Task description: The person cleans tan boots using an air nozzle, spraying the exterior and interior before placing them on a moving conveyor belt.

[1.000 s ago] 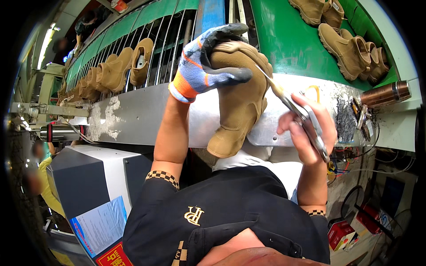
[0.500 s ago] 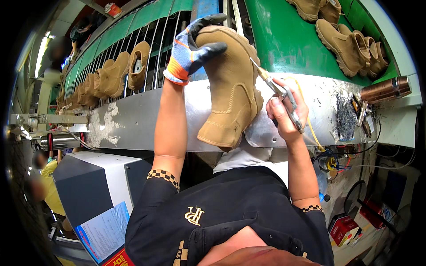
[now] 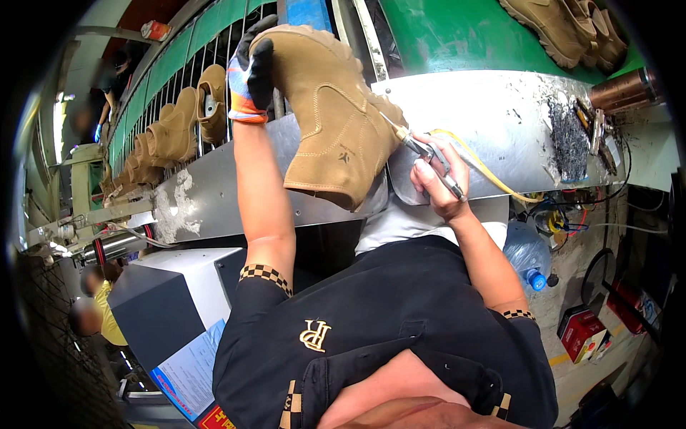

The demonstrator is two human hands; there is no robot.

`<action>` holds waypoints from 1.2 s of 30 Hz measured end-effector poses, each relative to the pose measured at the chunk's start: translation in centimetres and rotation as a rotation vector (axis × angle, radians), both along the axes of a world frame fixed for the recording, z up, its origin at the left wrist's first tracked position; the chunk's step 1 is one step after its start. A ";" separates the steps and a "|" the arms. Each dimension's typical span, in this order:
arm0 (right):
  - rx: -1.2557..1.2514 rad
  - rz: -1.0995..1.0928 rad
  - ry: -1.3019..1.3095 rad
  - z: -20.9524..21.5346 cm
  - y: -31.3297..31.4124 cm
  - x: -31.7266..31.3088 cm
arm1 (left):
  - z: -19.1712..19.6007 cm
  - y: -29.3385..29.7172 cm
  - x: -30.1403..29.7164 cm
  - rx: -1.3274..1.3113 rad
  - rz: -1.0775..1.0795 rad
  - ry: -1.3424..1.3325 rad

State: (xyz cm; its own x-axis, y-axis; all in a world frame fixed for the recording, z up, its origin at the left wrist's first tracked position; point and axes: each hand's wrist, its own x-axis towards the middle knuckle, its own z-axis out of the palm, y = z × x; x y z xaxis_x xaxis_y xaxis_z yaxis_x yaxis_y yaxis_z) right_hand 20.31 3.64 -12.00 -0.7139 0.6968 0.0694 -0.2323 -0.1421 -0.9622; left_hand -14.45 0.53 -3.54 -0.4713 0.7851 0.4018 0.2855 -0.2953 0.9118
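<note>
Boot (image 3: 332, 118) held up over the steel bench edge (image 3: 493, 121), sole away. Gloved left hand (image 3: 250, 71) wrapped tight round the toe. Right hand (image 3: 436, 179) closed on a metal tool (image 3: 429, 154), tip touching the heel seam. Looks mid-touch-up; next needs a steady boot and fine tip control.

Matt tan suede boot (image 3: 336, 121), knitted cloth glove (image 3: 250, 75), shiny metal tool (image 3: 429, 157), scuffed dull steel ledge (image 3: 500, 121)
</note>
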 end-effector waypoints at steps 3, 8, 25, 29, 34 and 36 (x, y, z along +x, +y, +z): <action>-0.069 -0.004 0.027 0.6 0.0 0.4 | -1.1 -0.6 -0.4 -0.009 0.050 -0.060; -0.173 -0.030 0.053 0.2 -0.3 0.3 | -5.5 -4.8 -3.3 -0.042 0.206 -0.113; -0.105 -0.081 0.132 -1.4 -1.1 -5.2 | -5.7 -20.6 10.7 -0.475 0.425 -0.791; -0.111 -0.083 0.061 -1.4 -1.4 -5.1 | -4.1 -21.6 14.3 -0.626 0.415 -0.924; -0.116 -0.058 0.043 -1.8 -2.1 -4.6 | -3.2 -20.7 18.7 -0.786 0.195 -1.017; -0.097 -0.033 0.022 -1.7 -2.4 -4.2 | -3.2 -19.5 20.1 -0.784 0.124 -1.036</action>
